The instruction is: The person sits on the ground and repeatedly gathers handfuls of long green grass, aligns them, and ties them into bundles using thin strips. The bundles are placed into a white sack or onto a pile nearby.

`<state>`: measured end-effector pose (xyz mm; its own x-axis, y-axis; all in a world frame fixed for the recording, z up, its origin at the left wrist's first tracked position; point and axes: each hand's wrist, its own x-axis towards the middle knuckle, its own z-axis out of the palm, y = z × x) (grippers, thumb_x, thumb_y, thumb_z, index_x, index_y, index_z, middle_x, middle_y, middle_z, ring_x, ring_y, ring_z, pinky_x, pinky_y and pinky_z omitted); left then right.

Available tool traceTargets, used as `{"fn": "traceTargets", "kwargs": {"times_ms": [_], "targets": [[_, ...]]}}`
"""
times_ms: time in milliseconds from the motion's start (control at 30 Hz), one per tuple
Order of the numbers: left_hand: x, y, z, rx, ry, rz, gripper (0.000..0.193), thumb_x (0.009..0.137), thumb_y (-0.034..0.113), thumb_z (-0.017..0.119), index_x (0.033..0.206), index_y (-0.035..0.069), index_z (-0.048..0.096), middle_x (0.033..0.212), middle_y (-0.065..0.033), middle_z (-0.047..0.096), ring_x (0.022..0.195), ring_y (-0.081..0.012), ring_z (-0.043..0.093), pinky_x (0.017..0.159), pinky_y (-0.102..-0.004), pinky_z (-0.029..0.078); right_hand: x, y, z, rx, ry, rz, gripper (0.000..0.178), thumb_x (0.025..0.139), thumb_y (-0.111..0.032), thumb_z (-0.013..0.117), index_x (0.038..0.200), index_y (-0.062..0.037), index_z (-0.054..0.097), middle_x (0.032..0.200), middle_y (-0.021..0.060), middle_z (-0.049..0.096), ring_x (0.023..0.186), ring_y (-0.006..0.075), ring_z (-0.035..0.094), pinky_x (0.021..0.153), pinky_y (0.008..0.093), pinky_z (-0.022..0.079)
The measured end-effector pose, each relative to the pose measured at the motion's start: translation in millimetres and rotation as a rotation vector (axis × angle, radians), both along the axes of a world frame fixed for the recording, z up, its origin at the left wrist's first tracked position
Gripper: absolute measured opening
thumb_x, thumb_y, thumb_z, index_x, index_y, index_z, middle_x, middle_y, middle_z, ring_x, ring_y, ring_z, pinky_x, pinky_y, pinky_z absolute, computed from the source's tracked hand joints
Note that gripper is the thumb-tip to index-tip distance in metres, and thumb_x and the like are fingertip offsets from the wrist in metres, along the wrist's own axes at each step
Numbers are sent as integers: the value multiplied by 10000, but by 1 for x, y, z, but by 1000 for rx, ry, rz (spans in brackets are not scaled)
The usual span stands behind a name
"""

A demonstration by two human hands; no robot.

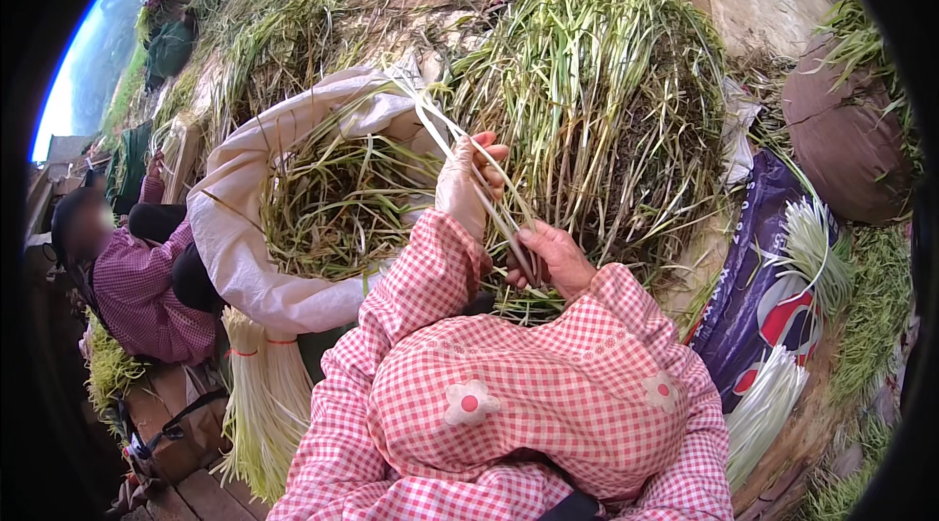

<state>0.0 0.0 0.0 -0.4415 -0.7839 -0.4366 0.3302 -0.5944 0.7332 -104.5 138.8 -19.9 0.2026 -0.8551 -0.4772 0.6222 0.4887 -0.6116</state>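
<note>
I hold a few long, thin, pale stalks (pixel 497 216) slantwise in front of me, their white ends reaching up over the rim of a white sack. My left hand (pixel 464 186) is closed around the middle of them. At their lower ends my right hand (pixel 558 259) pinches the stalks between thumb and fingers. Just beyond both hands spreads a thick heap of uprooted green stalks (pixel 587 100) with yellowed, dry leaves. To the left, the open white sack (pixel 230 193) has its rim rolled down and is full of loose green leaves (pixel 337 203).
Pale stalk bundles (pixel 259 394) with red ties stand at my lower left. On the right, more white bundles (pixel 765 413) lie on and beside a purple printed sack (pixel 748 227). A brown cloth-covered bundle (pixel 841 125) is farther off. A co-worker in checks (pixel 152 291) sits at left.
</note>
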Motion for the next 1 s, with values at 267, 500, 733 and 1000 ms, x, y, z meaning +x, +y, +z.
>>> {"fn": "traceTargets", "kwargs": {"times_ms": [267,500,733,1000], "targets": [[-5,8,8,272,232,83,379,876,419,460,1093,109,473,755,-50,583,488,-114,447,447,-259,396,5,6,-2,-93,157,165,227,924,-306,408,917,-89,476,590,-42,429,455,52,401,416,178,346],[7,-6,8,232,133,384,299,930,327,380,946,67,528,552,16,448,345,-69,200,328,-229,167,-51,-4,-1,-25,595,10,275,878,-301,492,1013,-63,522,875,64,563,732,151,538,654,270,480],[13,-11,-11,250,94,517,256,931,313,393,980,85,498,605,28,413,390,-77,203,370,-237,179,-25,5,6,-492,1569,-29,541,689,-381,702,1113,-100,517,1092,83,411,1055,235,401,933,432,267],[4,-1,-9,245,34,514,259,933,310,387,979,87,508,593,22,396,394,-80,208,372,-235,191,-9,10,5,-601,1422,-169,300,720,-204,689,959,-78,559,778,39,532,675,179,538,593,305,439]]}}
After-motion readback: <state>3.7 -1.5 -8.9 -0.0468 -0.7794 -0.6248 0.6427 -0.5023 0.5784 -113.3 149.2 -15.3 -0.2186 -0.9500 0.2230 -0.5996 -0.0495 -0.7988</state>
